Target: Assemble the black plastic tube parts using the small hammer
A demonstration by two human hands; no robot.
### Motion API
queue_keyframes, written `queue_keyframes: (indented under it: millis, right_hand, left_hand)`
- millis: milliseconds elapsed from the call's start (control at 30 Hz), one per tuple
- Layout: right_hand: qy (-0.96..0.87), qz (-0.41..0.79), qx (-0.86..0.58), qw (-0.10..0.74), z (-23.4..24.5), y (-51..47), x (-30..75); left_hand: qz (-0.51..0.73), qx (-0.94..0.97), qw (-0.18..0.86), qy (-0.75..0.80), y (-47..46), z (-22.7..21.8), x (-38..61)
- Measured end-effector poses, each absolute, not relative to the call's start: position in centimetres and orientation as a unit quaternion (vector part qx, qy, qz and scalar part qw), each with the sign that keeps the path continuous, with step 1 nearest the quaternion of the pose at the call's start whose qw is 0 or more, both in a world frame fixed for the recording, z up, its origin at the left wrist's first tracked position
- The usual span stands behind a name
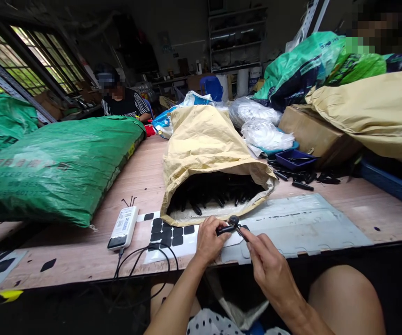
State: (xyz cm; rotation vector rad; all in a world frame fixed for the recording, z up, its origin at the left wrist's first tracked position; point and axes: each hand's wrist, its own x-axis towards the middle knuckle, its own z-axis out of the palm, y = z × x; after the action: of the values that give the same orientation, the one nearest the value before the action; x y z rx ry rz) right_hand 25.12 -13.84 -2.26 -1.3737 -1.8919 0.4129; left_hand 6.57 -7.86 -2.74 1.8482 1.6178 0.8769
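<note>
The left hand (210,238) is curled closed, its fingers and thumb pinching the handle of a black piece (234,220) at the near edge of the table (147,174), in front of the sack (203,135). The piece's round head stands up just right of those fingers. The right hand (272,265) comes in from the near right, thumb and forefinger drawn close together beside the head, at a thin dark part; whether they grip it or only touch it, I cannot tell. Its other fingers are bent in toward the palm. The sack lies with its mouth toward the hands, and many black parts (218,195) fill the opening. Left of the left hand, black stickers (166,235) lie in rows on a white sheet, and farther left is a white device (123,227) with a black cable (140,249) looping near the table edge. A grey sheet (302,225) lies right of the sack; beyond it, loose parts (303,185) are scattered near a blue tray (294,159). A green sack (54,167) fills the left side, and a person (126,103) sits at the far left.
</note>
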Motion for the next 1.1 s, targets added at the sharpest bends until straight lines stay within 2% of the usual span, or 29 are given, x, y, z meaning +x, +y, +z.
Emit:
queue_keyframes:
  millis: [200,333,433,600,800,1100]
  right_hand:
    - [-0.733,0.148,-0.546,0.378,-2.0,-13.3,26.2]
    - [-0.682,0.048,-0.611,0.399,-1.3,-11.5,30.8]
    - [-0.62,-0.038,-0.717,0.316,-1.6,-9.1,34.7]
    - [-0.579,-0.064,-0.797,0.161,-2.8,-5.1,36.6]
    - [-0.58,-0.147,-0.784,0.167,-4.6,-3.0,35.3]
    - [-0.575,-0.183,-0.784,0.148,-5.2,-2.4,34.6]
  left_hand:
    - [0.324,0.684,0.251,0.604,-7.9,-2.9,6.5]
    - [0.321,0.687,0.243,0.605,-8.0,-3.1,6.5]
    - [0.323,0.694,0.249,0.594,-8.1,-3.2,6.3]
    - [0.337,0.697,0.271,0.573,-8.0,-3.0,5.8]
    - [0.32,0.701,0.254,0.585,-8.0,-3.1,5.7]
    - [0.304,0.709,0.245,0.587,-8.0,-3.1,5.8]
